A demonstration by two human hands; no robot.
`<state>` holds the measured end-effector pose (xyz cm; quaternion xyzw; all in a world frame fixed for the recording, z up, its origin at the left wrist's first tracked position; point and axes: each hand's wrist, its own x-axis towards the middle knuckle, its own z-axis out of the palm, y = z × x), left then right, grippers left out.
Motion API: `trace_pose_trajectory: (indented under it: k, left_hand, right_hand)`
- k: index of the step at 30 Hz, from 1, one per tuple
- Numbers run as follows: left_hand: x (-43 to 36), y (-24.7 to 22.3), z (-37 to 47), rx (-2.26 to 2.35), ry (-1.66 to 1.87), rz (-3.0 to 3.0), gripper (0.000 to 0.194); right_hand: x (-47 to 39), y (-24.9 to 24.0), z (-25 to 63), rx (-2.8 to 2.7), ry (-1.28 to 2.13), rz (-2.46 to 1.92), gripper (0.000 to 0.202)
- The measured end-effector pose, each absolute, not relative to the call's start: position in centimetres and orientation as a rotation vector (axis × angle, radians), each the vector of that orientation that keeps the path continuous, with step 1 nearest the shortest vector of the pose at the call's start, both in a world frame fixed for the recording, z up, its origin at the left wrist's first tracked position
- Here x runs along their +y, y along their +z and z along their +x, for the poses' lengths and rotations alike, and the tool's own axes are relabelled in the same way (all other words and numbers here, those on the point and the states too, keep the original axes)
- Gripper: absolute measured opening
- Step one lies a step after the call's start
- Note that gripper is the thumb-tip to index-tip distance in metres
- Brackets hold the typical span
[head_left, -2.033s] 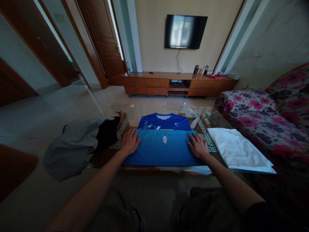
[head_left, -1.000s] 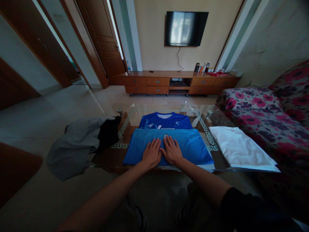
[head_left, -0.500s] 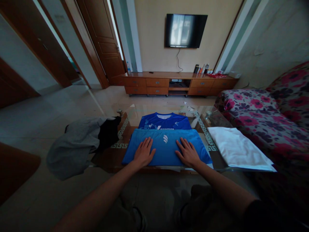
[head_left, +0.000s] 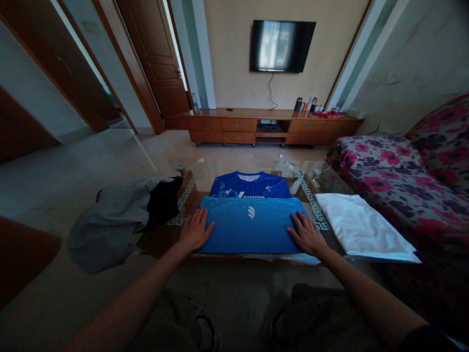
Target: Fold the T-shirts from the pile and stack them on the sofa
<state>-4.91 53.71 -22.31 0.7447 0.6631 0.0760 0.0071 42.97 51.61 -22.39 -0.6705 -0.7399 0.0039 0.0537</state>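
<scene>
A blue shirt (head_left: pixel 251 230) lies on the glass table (head_left: pixel 200 171), its lower part folded up over the front below the collar, with a white logo on the folded panel. My left hand (head_left: pixel 197 229) rests flat on the left edge of the fold, fingers spread and holding nothing. On the right edge of the same fold lies my right hand (head_left: pixel 307 232), also flat with its fingers apart.
Grey and black clothing (head_left: pixel 110 215) hangs over the table's left end. A folded white cloth (head_left: pixel 364 222) lies at the right end, near a flowered sofa (head_left: pixel 395 176). Beyond stand a wooden cabinet (head_left: pixel 238 125) and a wall television (head_left: pixel 282 46).
Both hands have slid outward from the middle of the folded panel, the left one to the left edge and the right one to the right edge.
</scene>
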Motion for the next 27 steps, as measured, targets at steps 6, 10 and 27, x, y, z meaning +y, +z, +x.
trace_pose_trajectory:
  k: [6,10,27]
  left_hand:
    - [57.3,-20.2,-3.9,2.123,0.374,2.425,0.068]
    - [60.3,-20.6,-4.9,2.043,0.341,2.425,0.07]
    - [66.8,-20.6,-4.6,2.194,0.62,2.071,0.07]
  right_hand:
    - [55.2,-21.0,41.9,-2.13,-0.121,-2.031,0.076]
    - [57.7,-21.7,42.1,-2.15,-0.075,-2.09,0.08]
    - [64.6,-20.2,40.9,-1.89,0.018,-2.093,0.074]
